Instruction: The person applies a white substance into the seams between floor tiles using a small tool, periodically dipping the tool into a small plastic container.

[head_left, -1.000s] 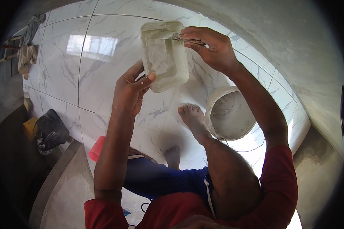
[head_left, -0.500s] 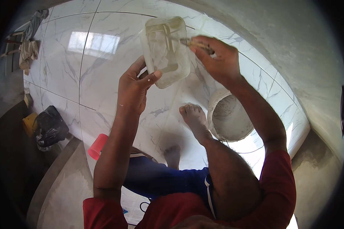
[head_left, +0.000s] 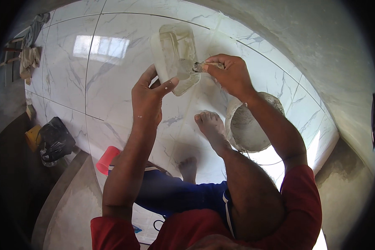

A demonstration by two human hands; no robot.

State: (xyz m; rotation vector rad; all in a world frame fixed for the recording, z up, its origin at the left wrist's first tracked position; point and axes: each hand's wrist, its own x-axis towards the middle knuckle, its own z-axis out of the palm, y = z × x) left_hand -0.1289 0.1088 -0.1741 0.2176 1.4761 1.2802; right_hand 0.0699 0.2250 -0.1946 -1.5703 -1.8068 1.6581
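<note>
Whitish tub [head_left: 173, 57] rests in left hand [head_left: 148, 96], thumb uppermost.

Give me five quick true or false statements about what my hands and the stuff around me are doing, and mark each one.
1. The left hand holds a translucent rectangular container. True.
2. The right hand is empty. False: it grips a small hand tool with a mottled handle.
3. A round, grey-crusted bucket stands left of the bare right foot. False: it stands to the right.
4. A pinkish-red cylindrical cup is beside the left forearm, in neither hand. True.
5. A crumpled black plastic bag lies at the picture's left side. True.
</note>
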